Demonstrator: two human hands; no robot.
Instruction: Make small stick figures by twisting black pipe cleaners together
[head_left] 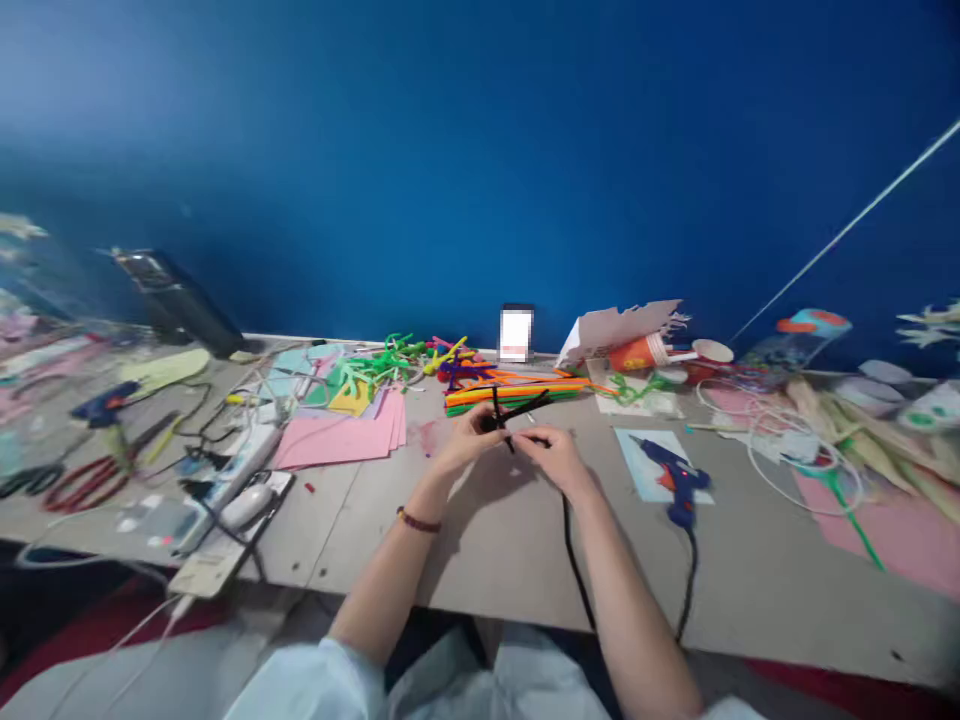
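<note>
Blk pipe cleaners (529, 405), crossed, btwn L hand (474, 437), R hand (553, 457)

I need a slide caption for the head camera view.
Left hand and right hand hold black craft stems over a cluttered table, blue glue gun at right.

This looks like a craft room or some handiwork corner, a long table (510, 545) pushed up against a blue wall (480, 170). I see one glue gun (681, 484) on pale blue paper (634, 465), another glue gun (103, 405) at the far left, loose pink sheets (335, 443) and bundled bright fuzzy stems (541, 389).
</note>
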